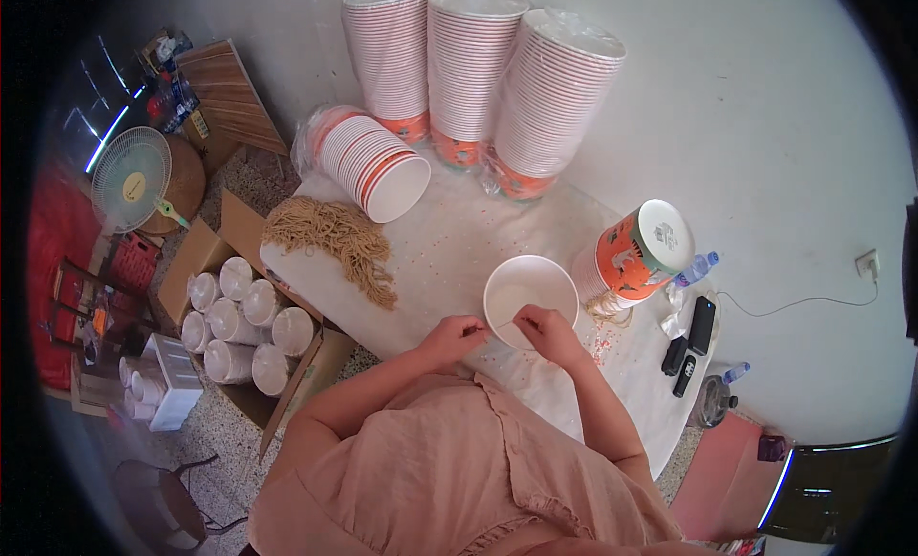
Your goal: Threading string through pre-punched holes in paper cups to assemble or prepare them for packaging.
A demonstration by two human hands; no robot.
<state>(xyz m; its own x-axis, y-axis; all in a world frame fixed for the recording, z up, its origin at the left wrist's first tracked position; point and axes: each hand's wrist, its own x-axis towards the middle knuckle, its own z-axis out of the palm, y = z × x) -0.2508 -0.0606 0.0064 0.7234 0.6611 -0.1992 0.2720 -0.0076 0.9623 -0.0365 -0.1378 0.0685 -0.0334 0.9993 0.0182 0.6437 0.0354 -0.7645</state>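
Observation:
A white paper bucket [528,281] stands with its mouth up on the covered table in front of me. My left hand [455,341] is at its near left rim, fingertips pinched together; whatever they hold is too small to make out. Over the near part of the mouth, my right hand [549,334] is closed in a pinch, and a thin pale strand like a cord shows at its fingertips. To the right stands a stack of orange printed buckets [620,261], with loose tan cord [604,307] at its foot. A heap of tan cords [330,239] lies at the table's left.
Tall plastic-wrapped bucket stacks [475,73] stand along the wall, with another wrapped stack [368,164] lying down. A carton [330,357] of wrapped stacks sits left of the table. Black devices [702,327] and a plastic bottle [698,268] are at the right edge.

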